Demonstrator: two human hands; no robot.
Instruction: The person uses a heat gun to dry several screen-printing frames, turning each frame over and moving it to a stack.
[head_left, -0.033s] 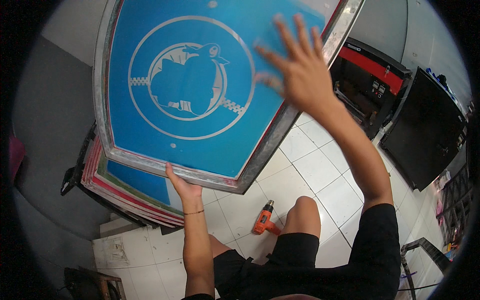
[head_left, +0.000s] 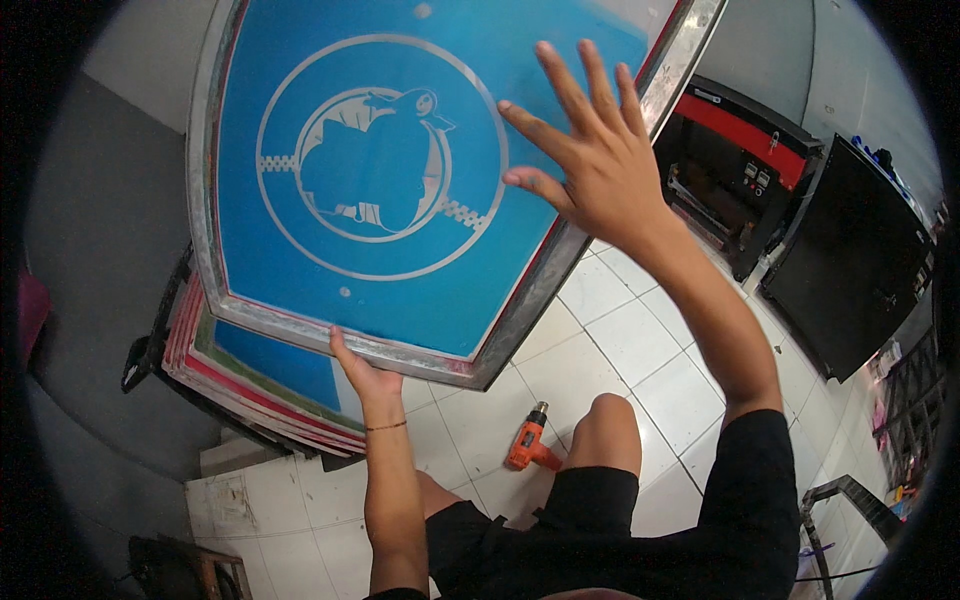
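A silk screen printing frame [head_left: 240, 240] fills the upper middle of the view. It has grey metal edges, blue-coated mesh and a pale design of a cartoon figure in a ring. My left hand [head_left: 368, 380] grips its lower edge, thumb on the front side and the other fingers hidden behind. Over the mesh's right part, my right hand [head_left: 600, 165] is open with fingers spread; whether it touches the mesh I cannot tell.
Several more screen frames [head_left: 265, 415] stand stacked at the lower left. An orange heat gun [head_left: 527, 440] lies on the white tiled floor [head_left: 570, 350] beside my knee. At the right are a black and red machine [head_left: 740, 150] and a black panel [head_left: 850, 260].
My right hand has shifted slightly downward over the mesh and looks sharper, its fingers still spread. The frame and my left hand stay nearly in place.
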